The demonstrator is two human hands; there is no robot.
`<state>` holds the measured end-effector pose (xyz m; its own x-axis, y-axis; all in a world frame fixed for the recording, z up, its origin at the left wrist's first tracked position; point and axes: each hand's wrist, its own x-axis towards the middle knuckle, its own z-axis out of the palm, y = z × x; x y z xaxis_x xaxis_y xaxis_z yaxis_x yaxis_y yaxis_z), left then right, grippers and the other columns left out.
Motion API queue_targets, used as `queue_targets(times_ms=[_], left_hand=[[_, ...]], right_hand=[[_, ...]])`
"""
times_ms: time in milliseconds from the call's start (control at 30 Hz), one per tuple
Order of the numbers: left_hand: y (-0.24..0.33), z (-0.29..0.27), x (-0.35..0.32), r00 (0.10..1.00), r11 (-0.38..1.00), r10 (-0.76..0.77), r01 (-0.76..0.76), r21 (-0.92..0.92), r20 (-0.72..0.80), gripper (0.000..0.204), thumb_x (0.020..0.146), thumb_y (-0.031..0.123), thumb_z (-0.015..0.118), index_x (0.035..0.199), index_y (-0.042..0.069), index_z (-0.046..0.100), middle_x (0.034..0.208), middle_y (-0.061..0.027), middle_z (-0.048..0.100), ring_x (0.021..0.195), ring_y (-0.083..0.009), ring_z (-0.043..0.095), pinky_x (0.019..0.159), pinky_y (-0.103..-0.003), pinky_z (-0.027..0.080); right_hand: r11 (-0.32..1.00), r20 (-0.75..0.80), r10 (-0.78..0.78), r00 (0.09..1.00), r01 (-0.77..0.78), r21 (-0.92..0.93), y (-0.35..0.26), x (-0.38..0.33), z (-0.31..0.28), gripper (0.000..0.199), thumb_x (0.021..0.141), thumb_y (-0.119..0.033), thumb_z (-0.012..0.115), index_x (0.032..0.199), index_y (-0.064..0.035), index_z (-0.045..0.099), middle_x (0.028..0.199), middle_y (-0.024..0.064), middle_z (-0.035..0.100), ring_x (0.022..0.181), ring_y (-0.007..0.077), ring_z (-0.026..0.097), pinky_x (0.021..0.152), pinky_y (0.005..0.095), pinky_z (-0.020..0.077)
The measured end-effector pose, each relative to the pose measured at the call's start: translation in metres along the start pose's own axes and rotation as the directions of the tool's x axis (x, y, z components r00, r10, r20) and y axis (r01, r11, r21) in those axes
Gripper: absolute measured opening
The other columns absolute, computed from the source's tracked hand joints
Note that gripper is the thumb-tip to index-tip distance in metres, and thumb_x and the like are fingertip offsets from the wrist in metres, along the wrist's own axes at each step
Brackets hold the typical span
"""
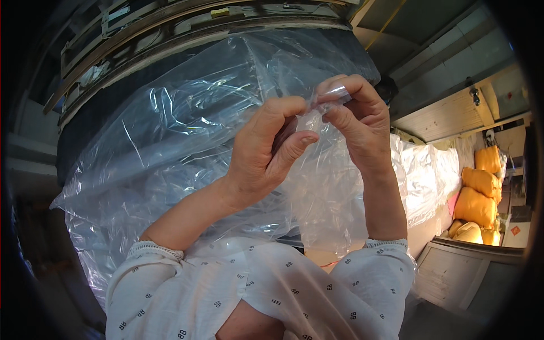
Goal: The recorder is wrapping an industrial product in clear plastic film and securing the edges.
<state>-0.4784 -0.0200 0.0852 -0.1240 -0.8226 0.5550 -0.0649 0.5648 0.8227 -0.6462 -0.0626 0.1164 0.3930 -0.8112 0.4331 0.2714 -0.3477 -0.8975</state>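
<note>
A large, crumpled sheet of clear plastic film [187, 122] is spread in front of me over a dark surface. Its edge is gathered up between my hands at chest height. My left hand [260, 139] is closed on a bunched bit of the film, thumb below and fingers curled above. Close by on the right, my right hand [360, 119] pinches the film between thumb and fingers. A shiny clear strip [335, 94] lies across its bent index finger; whether it belongs to the sheet I cannot tell. From the hands the film hangs down towards my lap.
Under the film is a dark-covered table [85, 133]. Beyond it runs a wooden frame [153, 25] with small items on it. To the right lie more whitish plastic [425, 175] and several orange bundles [476, 207]. A pale cabinet [453, 275] stands at the lower right.
</note>
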Motion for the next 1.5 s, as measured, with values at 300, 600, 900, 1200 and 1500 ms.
queue_targets(times_ms=[300, 600, 900, 1200, 1500], left_hand=[[0.011, -0.011, 0.009, 0.99, 0.969, 0.13, -0.138, 0.205, 0.049, 0.027, 0.084, 0.008, 0.058, 0.11, 0.004, 0.053, 0.082, -0.0093, 0.054, 0.063, -0.0203, 0.054, 0.055, -0.029, 0.045], [0.013, -0.019, 0.011, 0.99, 0.959, 0.133, -0.139, 0.245, 0.041, 0.032, 0.083, 0.012, 0.061, 0.113, 0.006, 0.053, 0.077, -0.0092, 0.051, 0.058, -0.0203, 0.053, 0.051, -0.029, 0.044], [-0.011, -0.041, 0.027, 0.958, 0.907, -0.288, 0.276, -0.318, 0.011, 0.017, 0.086, 0.02, 0.06, 0.08, 0.006, 0.053, 0.066, 0.0049, 0.047, 0.058, -0.0051, 0.042, 0.053, -0.02, 0.034], [-0.092, -0.122, 0.116, 0.941, 0.944, -0.326, 0.32, -0.072, -0.091, 0.018, 0.085, 0.025, 0.058, 0.084, 0.008, 0.059, 0.071, 0.0064, 0.05, 0.064, -0.0024, 0.044, 0.056, -0.018, 0.034], [-0.188, -0.13, 0.119, 0.958, 0.791, -0.127, 0.254, 0.556, -0.257, 0.022, 0.077, 0.026, 0.061, 0.086, 0.006, 0.063, 0.078, -0.0091, 0.055, 0.073, -0.0263, 0.055, 0.065, -0.035, 0.042]], right_hand=[[0.89, 0.129, -0.071, 0.989, 0.121, -0.44, -0.028, 0.015, 0.003, 0.035, 0.075, 0.004, 0.064, 0.108, -0.0008, 0.057, 0.089, 0.0048, 0.057, 0.081, 0.0115, 0.055, 0.071, 0.0221, 0.046], [0.59, 0.297, -0.163, 0.941, 0.334, -0.735, -0.044, 0.033, 0.004, 0.016, 0.072, 0.005, 0.064, 0.085, -0.0024, 0.063, 0.087, 0.007, 0.06, 0.076, 0.0169, 0.059, 0.063, 0.0246, 0.0463], [0.81, 0.044, -0.284, 0.958, 0.264, -0.524, -0.025, 0.073, 0.028, 0.007, 0.084, 0.001, 0.054, 0.089, -0.0034, 0.051, 0.078, 0.0038, 0.053, 0.071, 0.0126, 0.054, 0.064, 0.0237, 0.0448], [0.572, -0.29, -0.477, 0.83, 0.042, -0.819, 0.125, 0.2, 0.007, 0.014, 0.084, -0.015, 0.054, 0.089, -0.0028, 0.053, 0.073, 0.0184, 0.06, 0.069, 0.036, 0.058, 0.062, 0.0408, 0.0449], [0.712, -0.571, -0.23, 0.788, -0.263, -0.651, 0.22, 0.192, -0.014, 0.013, 0.081, -0.014, 0.058, 0.083, -0.0013, 0.058, 0.07, 0.015, 0.063, 0.066, 0.0292, 0.062, 0.063, 0.0373, 0.047]])
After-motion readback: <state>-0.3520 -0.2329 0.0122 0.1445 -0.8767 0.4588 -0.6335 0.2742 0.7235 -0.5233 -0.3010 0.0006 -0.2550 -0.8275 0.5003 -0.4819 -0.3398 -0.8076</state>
